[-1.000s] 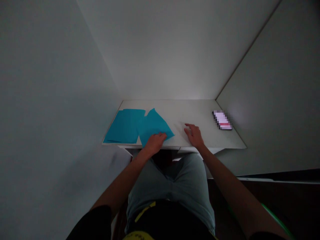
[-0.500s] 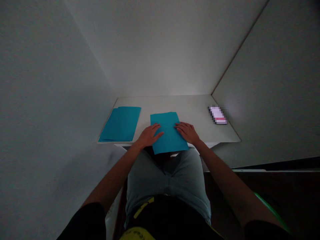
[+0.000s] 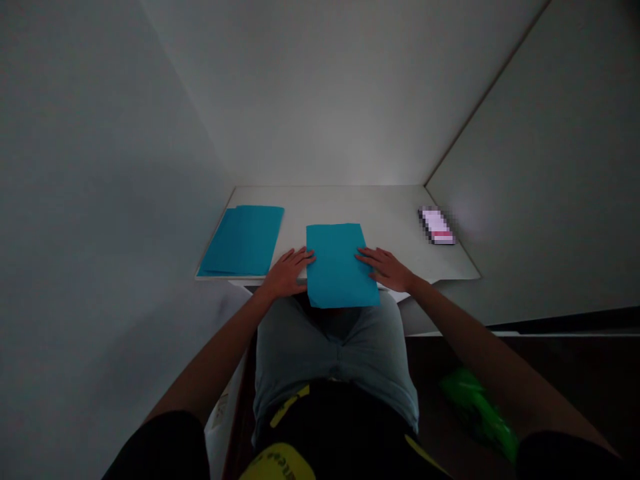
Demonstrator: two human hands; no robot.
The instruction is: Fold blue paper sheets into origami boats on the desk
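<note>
Left gap: a narrow strip of the white rectangular tabletop (image 3: pixel 295 230) runs between the stacked teal paper sheets (image 3: pixel 243 241) and the single teal paper sheet (image 3: pixel 337 263), and the left hand (image 3: pixel 287 273) blocks its near end.
Right gap: wider tabletop lies past the right hand (image 3: pixel 385 269), up to the flat black-edged phone (image 3: pixel 437 225).
Far side: a tabletop strip passes behind both papers.
Limits: the pale back wall (image 3: pixel 325 100) and pale right wall (image 3: pixel 540 167) meet the tabletop.

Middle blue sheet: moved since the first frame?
Yes. The middle blue sheet has turned square to the front edge of the white table and shifted right, leaving a gap from the blue sheets on the left.
</note>
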